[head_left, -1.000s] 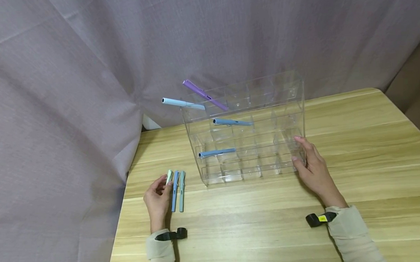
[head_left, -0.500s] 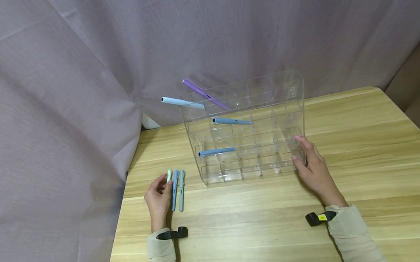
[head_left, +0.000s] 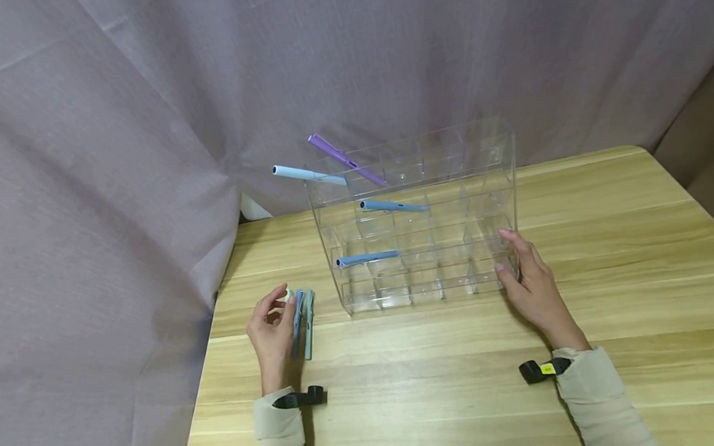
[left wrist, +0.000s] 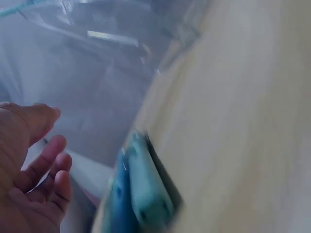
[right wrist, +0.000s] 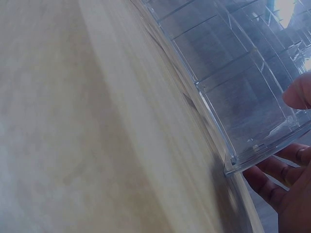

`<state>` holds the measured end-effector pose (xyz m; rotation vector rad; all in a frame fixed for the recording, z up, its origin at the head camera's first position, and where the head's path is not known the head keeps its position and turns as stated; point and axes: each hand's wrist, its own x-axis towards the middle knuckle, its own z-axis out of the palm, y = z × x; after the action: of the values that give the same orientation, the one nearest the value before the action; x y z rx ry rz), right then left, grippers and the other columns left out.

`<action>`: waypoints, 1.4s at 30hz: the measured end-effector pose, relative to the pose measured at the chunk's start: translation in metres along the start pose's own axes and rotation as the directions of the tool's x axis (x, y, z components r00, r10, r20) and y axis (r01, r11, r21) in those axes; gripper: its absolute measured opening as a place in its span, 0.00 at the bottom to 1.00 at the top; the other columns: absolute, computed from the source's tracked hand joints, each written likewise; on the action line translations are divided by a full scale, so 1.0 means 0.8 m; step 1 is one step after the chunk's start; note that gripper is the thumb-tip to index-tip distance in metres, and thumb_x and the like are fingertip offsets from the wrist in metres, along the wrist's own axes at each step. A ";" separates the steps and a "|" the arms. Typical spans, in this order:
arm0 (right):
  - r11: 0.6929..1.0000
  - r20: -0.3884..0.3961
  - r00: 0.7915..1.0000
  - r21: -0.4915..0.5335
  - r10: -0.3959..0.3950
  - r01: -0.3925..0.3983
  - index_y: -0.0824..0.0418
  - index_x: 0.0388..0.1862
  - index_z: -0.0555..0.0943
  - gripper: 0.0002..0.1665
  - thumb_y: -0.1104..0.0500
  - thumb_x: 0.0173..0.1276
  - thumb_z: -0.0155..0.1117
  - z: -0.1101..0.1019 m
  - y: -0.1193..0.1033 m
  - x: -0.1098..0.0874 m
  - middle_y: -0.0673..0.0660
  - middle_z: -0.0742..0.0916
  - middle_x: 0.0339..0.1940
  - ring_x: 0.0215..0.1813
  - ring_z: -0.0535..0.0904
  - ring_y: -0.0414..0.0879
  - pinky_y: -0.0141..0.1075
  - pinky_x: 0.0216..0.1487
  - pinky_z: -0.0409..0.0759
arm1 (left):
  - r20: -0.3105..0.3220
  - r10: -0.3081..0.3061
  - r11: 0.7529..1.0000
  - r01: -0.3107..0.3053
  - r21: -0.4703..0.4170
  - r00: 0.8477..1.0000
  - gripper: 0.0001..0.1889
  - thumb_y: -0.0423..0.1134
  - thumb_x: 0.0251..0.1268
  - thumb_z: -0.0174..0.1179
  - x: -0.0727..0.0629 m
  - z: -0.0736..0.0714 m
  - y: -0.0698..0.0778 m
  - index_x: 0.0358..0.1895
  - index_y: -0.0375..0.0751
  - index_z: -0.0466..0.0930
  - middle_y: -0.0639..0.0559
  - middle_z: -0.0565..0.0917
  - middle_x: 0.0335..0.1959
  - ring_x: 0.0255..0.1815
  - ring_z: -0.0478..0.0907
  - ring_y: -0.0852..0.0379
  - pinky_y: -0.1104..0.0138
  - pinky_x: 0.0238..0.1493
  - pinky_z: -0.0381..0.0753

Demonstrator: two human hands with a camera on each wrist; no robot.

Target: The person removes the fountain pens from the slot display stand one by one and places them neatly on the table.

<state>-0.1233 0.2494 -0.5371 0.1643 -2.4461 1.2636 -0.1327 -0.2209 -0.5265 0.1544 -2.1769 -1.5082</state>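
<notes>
My left hand hovers over the left side of three capped pens, thumb and fingers apart with nothing between them. The light green pen is mostly hidden behind that hand in the head view. Beside it lie a blue pen and a grey-green pen; the left wrist view shows the grey-green pen closest. My right hand grips the right end of a clear acrylic tiered organizer, thumb at the front and fingers behind its side wall.
Inside the organizer rest two blue pens, one higher and one lower. A pale blue pen and a purple pen stick out of its top tier. Grey curtain hangs behind the wooden table.
My left hand has let go of the light green pen and lifted slightly, shifting a little right. The right hand keeps its hold on the organizer.
</notes>
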 end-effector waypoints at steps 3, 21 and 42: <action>1.000 0.001 1.000 0.005 0.003 -0.003 0.48 0.85 0.63 0.42 0.67 0.76 0.61 -0.001 -0.001 0.000 0.74 0.71 0.81 0.79 0.65 0.81 0.82 0.73 0.63 | 0.023 0.048 0.994 -0.045 -0.097 0.999 0.15 0.27 0.67 0.72 -0.001 0.010 0.017 0.55 0.39 0.91 0.35 0.90 0.50 0.42 0.83 0.66 0.79 0.39 0.81; 1.000 0.006 1.000 -0.001 0.008 -0.008 0.48 0.85 0.62 0.42 0.66 0.76 0.60 0.002 0.001 0.000 0.74 0.72 0.80 0.78 0.66 0.82 0.83 0.72 0.63 | 0.114 0.247 0.924 -0.199 -0.326 0.962 0.15 0.25 0.67 0.72 -0.011 0.080 0.093 0.55 0.35 0.89 0.34 0.90 0.39 0.34 0.80 0.66 0.77 0.34 0.77; 1.000 0.000 1.000 0.001 0.003 -0.003 0.50 0.85 0.62 0.42 0.67 0.76 0.60 0.001 0.000 0.000 0.75 0.72 0.79 0.77 0.67 0.82 0.83 0.71 0.64 | 0.164 0.321 0.940 -0.292 -0.177 0.933 0.15 0.35 0.68 0.75 -0.005 0.110 0.105 0.56 0.41 0.90 0.43 0.88 0.22 0.20 0.76 0.67 0.79 0.20 0.70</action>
<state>-0.1232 0.2491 -0.5375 0.1611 -2.4465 1.2668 -0.1538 -0.1119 -0.4756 -0.3810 -2.0977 -1.5451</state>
